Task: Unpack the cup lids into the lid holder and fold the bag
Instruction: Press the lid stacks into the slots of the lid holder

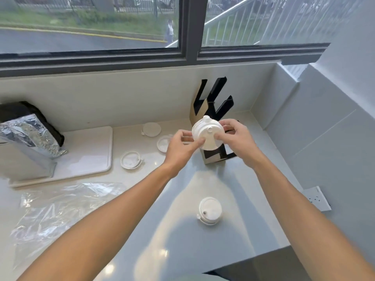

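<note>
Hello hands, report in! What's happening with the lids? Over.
Left hand and right hand grip lid stack at lid holder. Four lids loose on counter. Plastic bag unfolded. Nothing blocking.

No text, label, brand, number or sign could be read anywhere in the view. The foil bag (30, 136) at the left showed only crinkled silver, the black-and-tan lid holder (213, 110) carried no legible print, and the white lids (210, 211) on the desk (182, 230) were plain. The white wall socket (318, 198) at the right bore no markings that could be made out.
</note>
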